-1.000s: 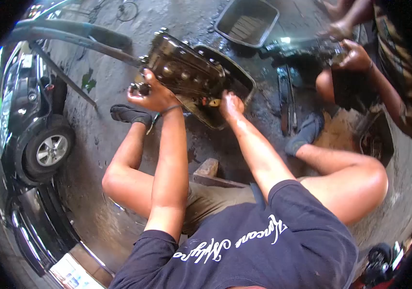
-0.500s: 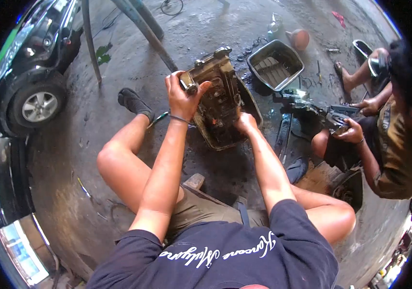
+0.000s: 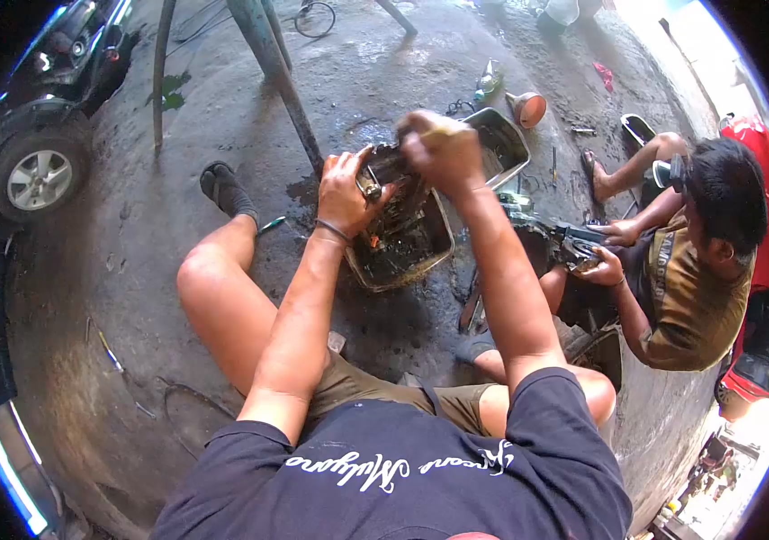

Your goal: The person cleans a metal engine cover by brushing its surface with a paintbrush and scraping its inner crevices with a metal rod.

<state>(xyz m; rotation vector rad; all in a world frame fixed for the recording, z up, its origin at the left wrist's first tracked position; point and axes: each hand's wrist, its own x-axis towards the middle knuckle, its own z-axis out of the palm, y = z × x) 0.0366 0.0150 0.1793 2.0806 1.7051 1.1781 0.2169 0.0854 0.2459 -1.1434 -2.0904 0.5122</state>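
Note:
My left hand [image 3: 345, 193] is closed on the near-left end of a greasy metal engine part [image 3: 386, 164], holding it tilted over a dark basin [image 3: 449, 245]. Dirty liquid and a small orange bit show inside the basin. At the part's far end, my right hand [image 3: 449, 160] is closed around a pale yellowish object [image 3: 445, 133], smeared by motion; its kind is unclear. The right hand and forearm hide much of the part's right side.
A second basin [image 3: 517, 148] stands beyond my right hand, near an orange funnel [image 3: 528, 110] and a bottle [image 3: 488, 79]. Metal stand legs [image 3: 276, 76] rise ahead. A co-worker [image 3: 695, 261] sits at right holding metal parts [image 3: 573, 247]. A car wheel [image 3: 40, 178] is at left.
My right hand has moved up and away from me, from the part's lower right side to its far end. The engine part is tilted differently in my left hand. The view has shifted right.

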